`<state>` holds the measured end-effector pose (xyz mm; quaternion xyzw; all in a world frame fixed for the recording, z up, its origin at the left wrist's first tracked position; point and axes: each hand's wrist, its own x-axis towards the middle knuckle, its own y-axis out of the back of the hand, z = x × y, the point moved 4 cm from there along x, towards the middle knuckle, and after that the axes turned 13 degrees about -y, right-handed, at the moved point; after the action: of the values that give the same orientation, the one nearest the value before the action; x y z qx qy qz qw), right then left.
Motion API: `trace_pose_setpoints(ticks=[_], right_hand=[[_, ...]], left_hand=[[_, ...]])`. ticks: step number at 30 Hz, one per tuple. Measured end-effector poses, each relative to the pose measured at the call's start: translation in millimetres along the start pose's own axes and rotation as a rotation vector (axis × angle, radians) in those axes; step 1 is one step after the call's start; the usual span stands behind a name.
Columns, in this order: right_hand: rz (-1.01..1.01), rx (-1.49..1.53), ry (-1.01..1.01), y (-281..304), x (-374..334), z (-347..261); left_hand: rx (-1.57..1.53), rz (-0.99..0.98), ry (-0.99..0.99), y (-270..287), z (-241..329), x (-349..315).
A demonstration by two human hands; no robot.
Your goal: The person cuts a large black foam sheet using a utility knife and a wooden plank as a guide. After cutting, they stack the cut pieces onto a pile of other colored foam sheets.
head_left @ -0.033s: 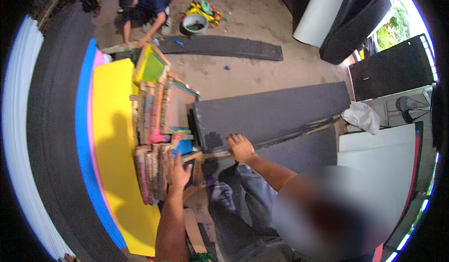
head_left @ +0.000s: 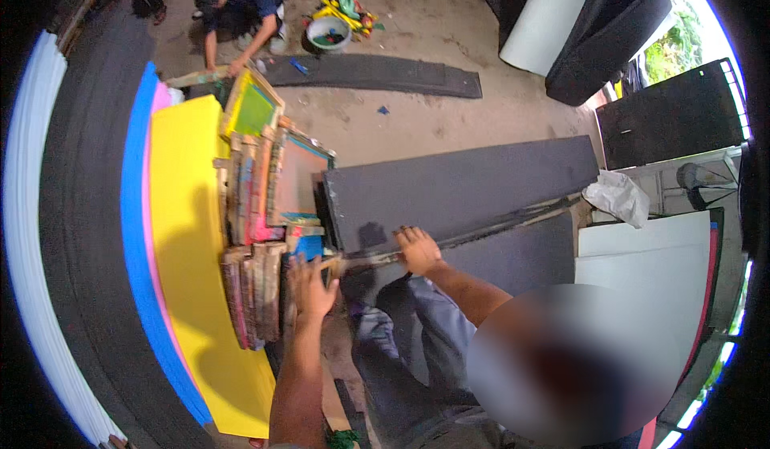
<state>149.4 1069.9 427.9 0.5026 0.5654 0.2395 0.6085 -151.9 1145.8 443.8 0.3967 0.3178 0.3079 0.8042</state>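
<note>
My left hand [head_left: 316, 290] is open, fingers stretched out, beside the near stack of wooden-edged frames [head_left: 255, 297]. Whether it touches them I cannot tell. Behind that stack stand more frames with coloured panels, among them a yellow and green one [head_left: 255, 106] and a grey one [head_left: 299, 176]. My right hand [head_left: 419, 250] lies open with its palm down at the near edge of a long dark grey slab [head_left: 465, 184]. A narrow gap runs between this slab and a second dark grey sheet [head_left: 513, 260] nearer to me. Neither hand holds anything.
At left, yellow [head_left: 186, 208], blue [head_left: 136, 248], black and white sheets stand in long rows. Another person [head_left: 249, 4] crouches at the far left, hands by the frames. Beyond are a bucket [head_left: 329, 35] and a dark strip [head_left: 377, 74]. White sheets [head_left: 642, 264] lie at right.
My left hand has shifted slightly right, away from the near frames. The right hand has slid a little right along the slab's edge. The whole view has shifted slightly.
</note>
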Motion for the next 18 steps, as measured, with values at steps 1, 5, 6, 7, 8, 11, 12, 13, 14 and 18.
trace_pose_setpoints(ticks=[1,5,6,7,8,11,12,13,14,18], right_hand=[[-0.042,-0.039,-0.052,-20.9,-5.8,42.3],[-0.167,-0.155,-0.156,-79.2,0.9,150.3],[-0.198,-0.179,-0.166,-85.3,8.9,166.3],[-0.282,-0.226,-0.179,-95.5,19.3,180.3],[-0.248,-0.244,-0.168,-107.3,38.2,203.9],[-0.111,-0.203,-0.148,-157.9,75.7,260.3],[-0.076,-0.228,-0.101,-165.5,89.4,263.0],[-0.038,-0.252,-0.061,-171.4,102.5,265.6],[0.0,-0.28,-0.016,-177.0,111.5,273.0],[0.133,-0.372,0.198,-190.3,123.3,298.6]], left_hand=[[-0.016,-0.06,-0.038,-34.3,27.8,9.6],[-0.005,-0.255,-0.07,-120.5,86.7,53.0],[0.013,-0.278,-0.066,-136.1,91.7,64.5],[0.031,-0.302,-0.06,-151.8,95.9,75.0],[0.045,-0.315,-0.058,-169.5,106.2,93.7],[0.088,-0.301,-0.082,-230.7,115.4,130.4],[0.101,-0.289,-0.082,-247.5,114.0,138.1],[0.105,-0.314,-0.051,-256.5,116.0,147.6],[0.126,-0.32,-0.052,-267.3,118.4,156.6],[0.237,-0.349,-0.085,-295.6,129.1,187.5]])
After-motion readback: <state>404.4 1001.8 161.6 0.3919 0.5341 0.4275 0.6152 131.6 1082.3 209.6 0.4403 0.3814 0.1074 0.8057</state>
